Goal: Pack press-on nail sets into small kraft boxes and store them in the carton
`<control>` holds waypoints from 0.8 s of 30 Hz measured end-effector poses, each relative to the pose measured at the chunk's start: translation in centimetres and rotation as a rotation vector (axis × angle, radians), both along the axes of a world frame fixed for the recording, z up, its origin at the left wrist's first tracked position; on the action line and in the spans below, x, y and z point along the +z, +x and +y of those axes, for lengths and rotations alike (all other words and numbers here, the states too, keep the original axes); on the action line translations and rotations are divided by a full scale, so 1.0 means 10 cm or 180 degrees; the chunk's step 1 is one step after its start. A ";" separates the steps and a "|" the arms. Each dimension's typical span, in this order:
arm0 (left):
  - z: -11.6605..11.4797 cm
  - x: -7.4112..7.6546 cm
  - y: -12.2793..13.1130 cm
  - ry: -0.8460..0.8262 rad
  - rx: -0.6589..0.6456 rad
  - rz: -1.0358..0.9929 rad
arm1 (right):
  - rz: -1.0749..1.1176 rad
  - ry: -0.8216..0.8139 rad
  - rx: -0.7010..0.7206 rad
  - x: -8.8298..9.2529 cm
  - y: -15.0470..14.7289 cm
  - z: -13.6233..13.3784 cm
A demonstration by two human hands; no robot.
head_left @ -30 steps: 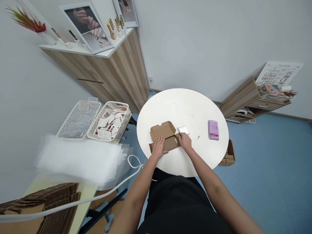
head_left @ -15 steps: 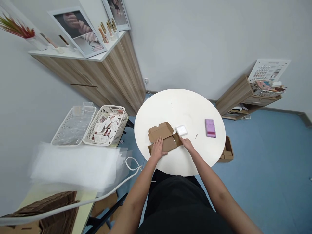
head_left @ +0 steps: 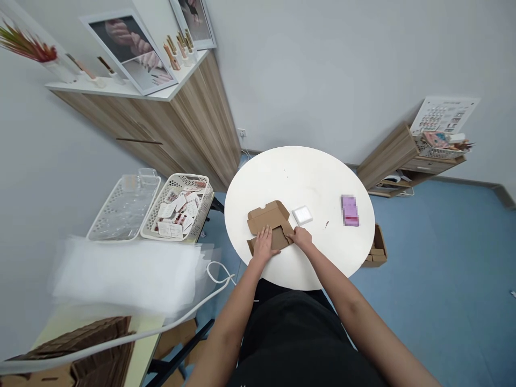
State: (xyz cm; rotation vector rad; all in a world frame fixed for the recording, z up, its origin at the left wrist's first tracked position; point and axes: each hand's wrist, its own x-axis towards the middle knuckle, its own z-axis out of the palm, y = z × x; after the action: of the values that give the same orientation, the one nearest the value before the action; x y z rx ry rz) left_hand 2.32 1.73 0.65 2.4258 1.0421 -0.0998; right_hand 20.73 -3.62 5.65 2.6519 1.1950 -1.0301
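A brown cardboard box (head_left: 267, 217), partly unfolded with its lid flap laid back, lies on the round white table (head_left: 298, 166). My left hand (head_left: 263, 246) rests flat on its left part, fingers stretched and thumb out to the side. At the box's right end, my right hand (head_left: 301, 237) grips the side flap, which is folded inward over the base; the fingertips are partly hidden. Just beyond that hand is a small white case (head_left: 302, 215) with a clear-looking top. Farther right lies a purple packet (head_left: 350, 210), blurred out.
To the left stand a white basket of printed cards (head_left: 173, 209) and a basket of clear plastic pieces (head_left: 124, 207). A stack of white sheets (head_left: 129, 274) and a white cable (head_left: 181, 314) are nearer. A carton (head_left: 377, 250) sits on the floor at right.
My right hand has moved left, folding the box's right side flap inward over the base. My left hand stays flat on the box.
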 end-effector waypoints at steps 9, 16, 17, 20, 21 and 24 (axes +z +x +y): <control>0.02 0.05 0.02 -0.0085 0.0031 0.0095 | -0.0252 -0.0121 0.0291 -0.05 0.00 0.03; 0.01 0.09 0.04 -0.0119 -0.0006 0.0076 | -0.0268 -0.0042 0.0339 -0.08 -0.01 0.05; 0.02 0.10 0.04 -0.0133 -0.0015 0.0072 | -0.0258 -0.0047 0.0335 -0.09 0.00 0.05; 0.04 0.10 0.06 -0.0154 -0.0028 0.0067 | -0.0248 -0.0044 0.0328 -0.11 0.02 0.04; 0.05 0.09 0.07 -0.0153 -0.0043 0.0061 | -0.0251 -0.0039 0.0328 -0.11 0.03 0.04; 0.07 0.07 0.11 -0.0143 -0.0125 0.0007 | -0.0268 -0.0027 0.0335 -0.12 0.05 0.03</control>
State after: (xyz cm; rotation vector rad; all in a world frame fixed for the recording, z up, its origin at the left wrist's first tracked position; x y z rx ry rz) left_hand 3.40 2.45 1.38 2.4067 0.9829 -0.1378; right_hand 21.27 -3.30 4.49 2.5668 1.2939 -0.8962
